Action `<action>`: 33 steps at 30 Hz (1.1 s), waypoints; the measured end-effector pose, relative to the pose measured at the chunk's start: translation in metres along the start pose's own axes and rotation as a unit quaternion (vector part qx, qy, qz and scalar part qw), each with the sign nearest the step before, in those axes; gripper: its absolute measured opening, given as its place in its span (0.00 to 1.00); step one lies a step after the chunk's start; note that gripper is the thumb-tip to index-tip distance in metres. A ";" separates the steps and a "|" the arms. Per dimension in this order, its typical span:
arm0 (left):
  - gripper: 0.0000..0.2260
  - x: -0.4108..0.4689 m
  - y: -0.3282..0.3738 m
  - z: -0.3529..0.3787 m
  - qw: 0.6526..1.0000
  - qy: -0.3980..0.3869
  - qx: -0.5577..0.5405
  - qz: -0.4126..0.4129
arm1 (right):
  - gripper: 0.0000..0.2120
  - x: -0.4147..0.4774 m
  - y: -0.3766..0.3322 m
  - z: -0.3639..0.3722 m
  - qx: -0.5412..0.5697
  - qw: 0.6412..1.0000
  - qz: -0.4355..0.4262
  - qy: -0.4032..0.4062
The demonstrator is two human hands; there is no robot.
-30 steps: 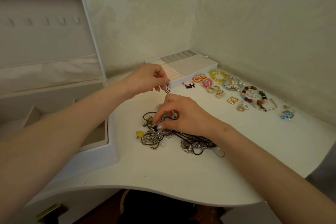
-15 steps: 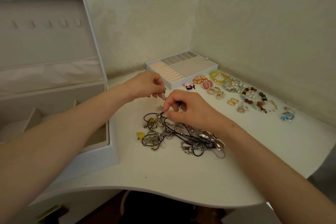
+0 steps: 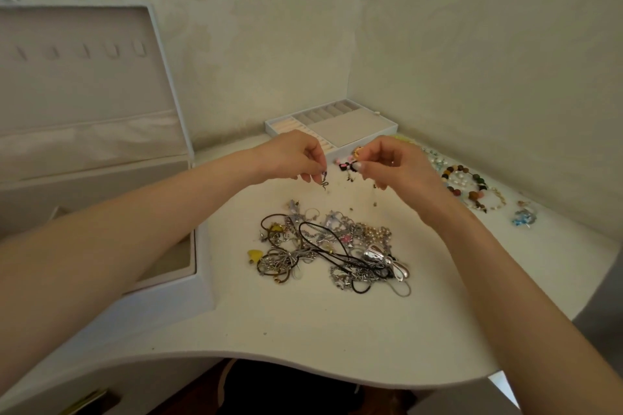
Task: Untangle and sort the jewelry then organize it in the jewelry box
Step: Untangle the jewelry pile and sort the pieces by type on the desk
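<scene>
- Left hand (image 3: 293,158) — fingertips pinch a small curly charm (image 3: 324,183), held above the tangle (image 3: 330,251).
- Right hand (image 3: 394,163) — fingers curled; whether they hold anything, cannot tell.
- Tangle near centre; open box (image 3: 175,303) left, tray (image 3: 354,126) far.

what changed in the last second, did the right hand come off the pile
Yes: the right hand rose off the tangled pile, level with the left hand, pinching what looks like a fine chain. The left hand kept pinching its squiggly charm. Jewelry box and sorted bracelets stayed put.
</scene>
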State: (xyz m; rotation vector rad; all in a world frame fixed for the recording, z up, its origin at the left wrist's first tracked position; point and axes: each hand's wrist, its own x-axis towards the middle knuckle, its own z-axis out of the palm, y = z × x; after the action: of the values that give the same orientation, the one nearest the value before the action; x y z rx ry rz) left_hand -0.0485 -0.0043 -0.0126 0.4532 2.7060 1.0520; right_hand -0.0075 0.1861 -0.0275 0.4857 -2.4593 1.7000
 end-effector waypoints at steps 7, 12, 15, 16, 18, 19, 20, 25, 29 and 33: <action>0.08 0.026 0.004 0.015 0.998 0.009 0.050 -0.031 | 0.03 0.006 0.013 -0.017 -0.016 0.998 0.048 0.037; 0.09 0.033 -0.005 0.018 0.995 0.043 0.091 -0.024 | 0.06 0.006 0.015 -0.019 -0.033 0.996 0.057 0.059; 0.09 0.033 -0.008 0.021 0.987 0.074 0.142 -0.009 | 0.07 0.007 0.014 -0.021 -0.027 0.995 0.068 0.064; 0.08 0.033 -0.008 0.023 0.985 0.082 0.152 -0.001 | 0.07 0.007 0.013 -0.022 -0.021 0.995 0.072 0.059; 0.06 0.031 -0.007 0.025 0.983 0.085 0.163 0.011 | 0.09 0.007 0.010 -0.027 -0.024 0.997 0.069 0.041; 0.06 0.031 -0.007 0.026 0.982 0.084 0.166 0.015 | 0.10 0.007 0.008 -0.029 -0.042 0.997 0.064 0.032; 0.06 0.031 -0.008 0.026 0.983 0.083 0.166 0.018 | 0.12 0.007 0.005 -0.031 -0.068 0.996 0.061 0.025; 0.09 0.034 -0.012 0.023 0.989 0.065 0.135 0.016 | 0.09 0.012 -0.011 -0.039 -0.147 0.985 0.076 -0.051; 0.09 0.035 -0.012 0.024 0.991 0.055 0.118 0.017 | 0.05 0.026 -0.009 -0.040 -0.232 0.949 0.118 -0.178; 0.07 0.035 -0.011 0.026 0.992 0.051 0.117 0.022 | 0.04 0.042 0.006 -0.025 -0.300 0.917 0.144 -0.219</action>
State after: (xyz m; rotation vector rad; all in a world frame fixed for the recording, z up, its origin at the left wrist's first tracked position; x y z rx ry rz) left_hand -0.0757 0.0165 -0.0412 0.5130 2.9379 0.7914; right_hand -0.0509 0.2026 -0.0126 0.4773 -3.3184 0.8545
